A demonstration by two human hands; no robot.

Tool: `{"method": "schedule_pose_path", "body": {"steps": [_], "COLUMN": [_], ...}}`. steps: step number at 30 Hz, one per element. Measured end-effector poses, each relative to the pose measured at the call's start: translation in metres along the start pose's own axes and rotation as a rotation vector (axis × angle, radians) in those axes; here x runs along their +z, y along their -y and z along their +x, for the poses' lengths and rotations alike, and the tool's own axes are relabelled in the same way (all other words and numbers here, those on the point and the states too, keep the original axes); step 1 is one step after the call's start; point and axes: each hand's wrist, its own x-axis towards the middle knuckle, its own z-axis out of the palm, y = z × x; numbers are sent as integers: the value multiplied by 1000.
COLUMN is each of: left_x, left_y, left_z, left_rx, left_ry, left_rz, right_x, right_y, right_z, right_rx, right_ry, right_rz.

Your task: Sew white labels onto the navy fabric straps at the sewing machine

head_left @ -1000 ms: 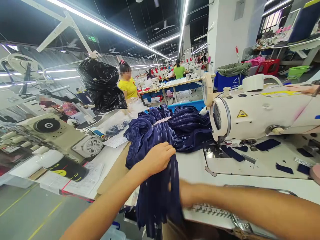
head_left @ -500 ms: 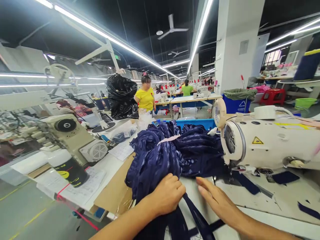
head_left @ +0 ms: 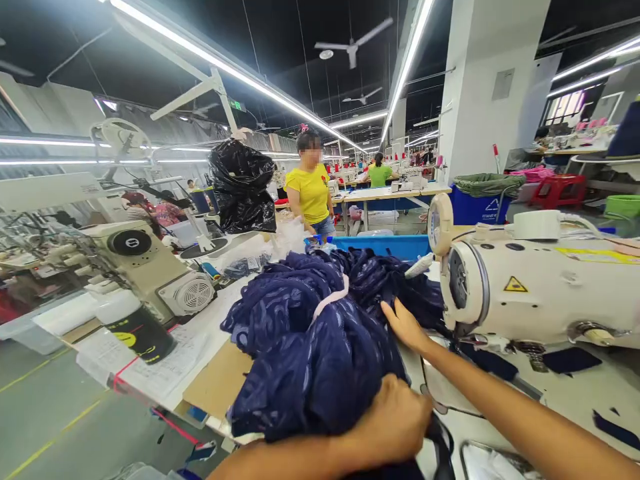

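Strip-lit sewing floor, with a person in a yellow top (head_left: 311, 195) standing beyond the white worktable (head_left: 223, 308). Navy bundle (head_left: 305, 367) lies on the worktable, left of the sewing machine (head_left: 545, 287), partly over a cardboard sheet (head_left: 220, 383). Condition: bulky, gathered in loose folds, semi-sheer with paler curved streaks, cinched by a pale pink band (head_left: 331, 298). Left hand (head_left: 395, 415), slightly blurred: fingers curled tight on fabric at the bundle's near right edge. Right hand (head_left: 406, 325): thumb and fingers parted, against the dark heap (head_left: 417, 293) behind.
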Motion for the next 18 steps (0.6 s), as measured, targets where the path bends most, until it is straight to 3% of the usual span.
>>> {"method": "schedule_pose_path", "body": {"steps": [4,7,9,11,13,18], "left_x": [-11,-12,-11,-12,-15,-42], "left_y": [37,62,67,61,45,9], "left_z": [36,43,41,34,23,6], "left_rx": [-134,-56,10,70,158,279], "left_ry": [-40,-185,-257,-278,-294,-311], "left_rz": [-9,-16,37,78,85,7], "right_x": [-15,-40,-65,-94,-126,-202], "right_y": [1,8,13,14,10,-24], "right_z": [-2,-38,-68,-97,-121,-150], "right_rx": [18,50,38,-93,-134,55], "right_ry": [86,139,163,249,218,-49], "right_rz": [24,29,38,32,23,-39]}}
